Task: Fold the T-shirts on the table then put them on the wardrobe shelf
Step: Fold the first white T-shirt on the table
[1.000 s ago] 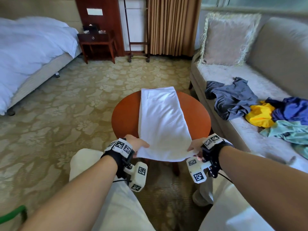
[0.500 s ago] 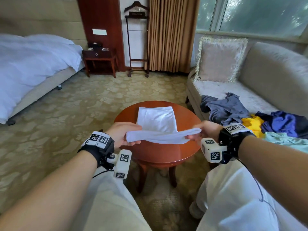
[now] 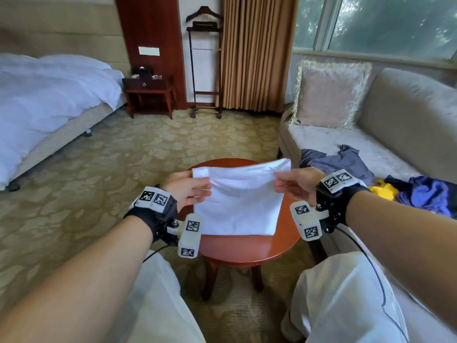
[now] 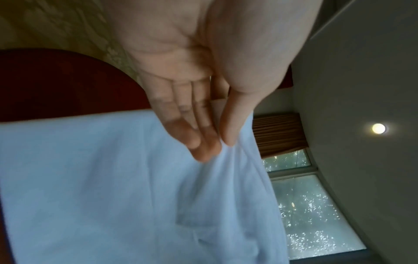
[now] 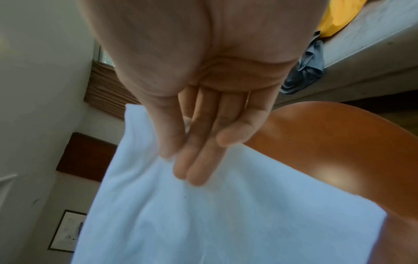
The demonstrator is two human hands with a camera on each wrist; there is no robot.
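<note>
white t-shirt point(image 3: 241, 204) hides table point(image 3: 249, 248) middle.

Both arms reach toward 12 o'clock, left hand point(image 3: 189, 188) and right hand point(image 3: 295, 185) each pinching, thumb against straight fingers.

A round reddish wooden table point(image 3: 249, 251) stands on patterned carpet point(image 3: 123, 169), and a folded white T-shirt point(image 3: 239, 209) lies on its top, its far edge lifted clear of the wood.

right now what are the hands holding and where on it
Both hold the white T-shirt over the round table: left hand pinches its upper left corner, right hand its upper right corner.
</note>
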